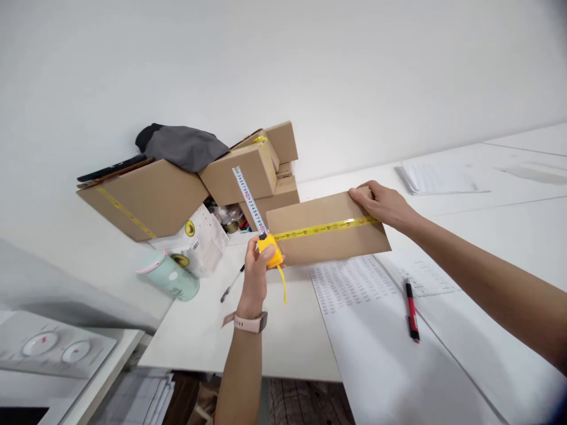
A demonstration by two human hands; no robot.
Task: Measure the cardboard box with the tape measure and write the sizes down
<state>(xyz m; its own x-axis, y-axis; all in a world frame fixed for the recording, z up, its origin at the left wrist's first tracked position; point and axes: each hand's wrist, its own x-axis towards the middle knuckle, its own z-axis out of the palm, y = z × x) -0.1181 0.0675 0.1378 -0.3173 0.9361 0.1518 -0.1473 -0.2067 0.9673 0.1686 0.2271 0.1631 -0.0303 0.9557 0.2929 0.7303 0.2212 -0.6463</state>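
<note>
My left hand [256, 268] is wrapped round a yellow tape measure [271, 249], its thumb on the case. The white blade [248, 200] sticks out up and to the left, and a yellow strap hangs below. At the left end of a cardboard box [328, 243], the tape measure's case touches or nearly touches the cardboard. Yellow printed packing tape runs along the box's face. My right hand [381, 203] grips the box by its upper right corner, thumb on the near side. The fingers behind the box are hidden. Both hands hold these things above the white table.
Cardboard boxes [241, 171] are stacked at the back left, a grey cloth [183, 147] on top. A mint-green tumbler [172, 277] stands at the table's left edge. Printed sheets [354, 289], a red pen [411, 316], a black pen [231, 286] and a paper stack [436, 179] lie on the table.
</note>
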